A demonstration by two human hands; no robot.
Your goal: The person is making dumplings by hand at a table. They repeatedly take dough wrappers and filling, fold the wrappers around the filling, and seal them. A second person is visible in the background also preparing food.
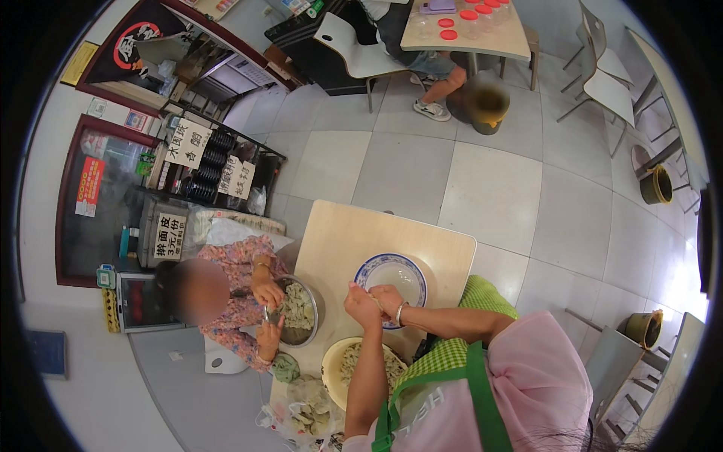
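Note:
My left hand (362, 306) and my right hand (387, 300) are closed close together over the near-left edge of a white bowl with a blue patterned rim (416, 280). Whatever lies between their fingers is too small to make out. Just below my hands, partly hidden by my left forearm, stands a cream-yellow bowl (329, 367) holding a pale, chopped food mixture (352, 363). On the left, another person's hands (267, 291) work at a steel bowl (314, 331) with pale, greenish food pieces (298, 307) in it.
A clear plastic bag (305, 410) of pale pieces and a crumpled green bundle (285, 368) lie on the table (361, 226). Beside it sits the person in a floral top (233, 286). Farther off are a shelf rack (218, 166), chairs (606, 90) and a seated person at another table (497, 38).

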